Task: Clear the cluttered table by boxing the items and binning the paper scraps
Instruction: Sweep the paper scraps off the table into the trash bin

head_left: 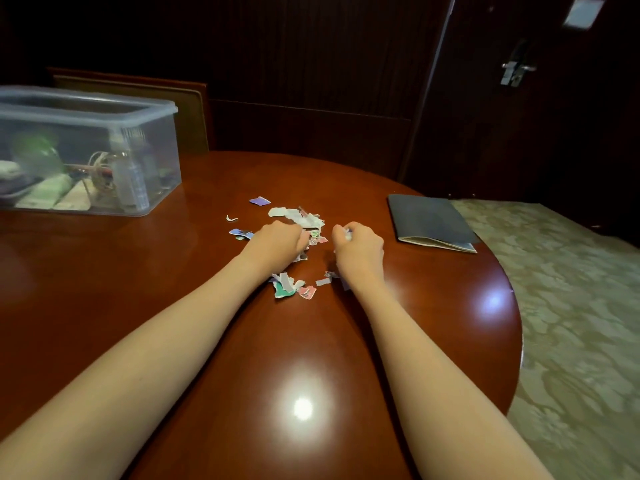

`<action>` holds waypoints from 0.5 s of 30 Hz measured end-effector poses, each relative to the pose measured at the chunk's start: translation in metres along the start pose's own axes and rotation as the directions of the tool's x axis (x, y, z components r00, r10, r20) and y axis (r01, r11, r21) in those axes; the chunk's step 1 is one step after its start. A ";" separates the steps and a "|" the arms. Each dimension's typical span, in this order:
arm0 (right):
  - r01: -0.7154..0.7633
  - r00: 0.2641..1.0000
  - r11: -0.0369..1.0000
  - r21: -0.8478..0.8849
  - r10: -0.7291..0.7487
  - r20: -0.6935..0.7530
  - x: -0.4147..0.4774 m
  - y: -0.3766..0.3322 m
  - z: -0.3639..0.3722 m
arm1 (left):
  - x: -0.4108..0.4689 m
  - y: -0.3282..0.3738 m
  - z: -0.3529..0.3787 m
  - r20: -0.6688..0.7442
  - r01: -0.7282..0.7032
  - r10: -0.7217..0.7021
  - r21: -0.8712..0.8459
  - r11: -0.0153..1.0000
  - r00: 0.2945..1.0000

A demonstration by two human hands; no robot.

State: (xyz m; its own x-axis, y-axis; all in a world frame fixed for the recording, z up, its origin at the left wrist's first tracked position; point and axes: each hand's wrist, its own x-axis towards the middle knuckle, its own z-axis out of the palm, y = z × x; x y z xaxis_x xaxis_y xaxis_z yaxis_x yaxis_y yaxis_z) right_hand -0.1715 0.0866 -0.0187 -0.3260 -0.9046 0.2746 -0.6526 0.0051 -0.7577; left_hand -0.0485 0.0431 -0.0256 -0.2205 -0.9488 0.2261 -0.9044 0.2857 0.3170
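Gathering is under way: paper scraps (298, 216) lie at the centre of the table (110, 292); right hand (360, 244) pinches some, left hand (277, 242) curls over the pile, grip unconfirmed. The box (104, 105) at the far-left edge already holds items. A dark folder (429, 220) near the right edge and all scraps remain.

No legible text, label or number anywhere; print on the paper scraps (298, 216) too blurred.

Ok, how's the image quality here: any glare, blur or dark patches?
Head view: two glare spots on the table, bottom centre and right edge; the plastic box at left is motion-blurred; wall and door are very dark; left hand, right hand and paper scraps read fairly clearly.
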 end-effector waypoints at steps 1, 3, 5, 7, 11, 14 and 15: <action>-0.017 1.000 1.000 0.022 0.017 -0.001 -0.001 0.000 -0.002 | -0.003 0.000 -0.003 0.001 0.021 -0.021 -0.017 1.000 1.000; -0.050 0.999 0.995 0.081 0.051 -0.010 -0.002 0.001 -0.007 | -0.006 0.001 -0.005 -0.035 0.068 -0.073 -0.130 0.989 0.997; -0.073 0.997 0.991 0.117 0.075 -0.017 -0.004 0.003 -0.011 | -0.011 0.002 -0.009 -0.045 0.110 -0.120 -0.194 0.975 0.992; -0.087 0.996 0.988 0.128 0.089 -0.009 -0.007 0.005 -0.015 | -0.013 0.003 -0.013 -0.091 0.107 -0.141 -0.304 0.947 0.986; -0.076 0.997 0.988 0.136 0.075 0.014 -0.014 0.005 -0.021 | -0.014 0.012 -0.018 -0.139 0.077 -0.133 -0.350 0.933 0.981; -0.070 0.997 0.989 0.132 0.066 0.037 -0.021 0.005 -0.025 | -0.025 0.022 -0.023 -0.162 0.044 -0.122 -0.418 0.907 0.979; -0.066 0.997 0.991 0.119 0.061 0.050 -0.024 0.006 -0.027 | -0.028 0.025 -0.024 -0.160 0.041 -0.119 -0.422 0.906 0.980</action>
State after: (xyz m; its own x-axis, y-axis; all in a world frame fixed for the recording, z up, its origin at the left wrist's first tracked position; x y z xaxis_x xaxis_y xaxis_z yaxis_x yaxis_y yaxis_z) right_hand -0.1859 0.1194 -0.0133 -0.3302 -0.9230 0.1979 -0.5431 0.0143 -0.8395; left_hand -0.0561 0.0803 -0.0015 -0.0499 -0.9422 0.3314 -0.6741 0.2766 0.6849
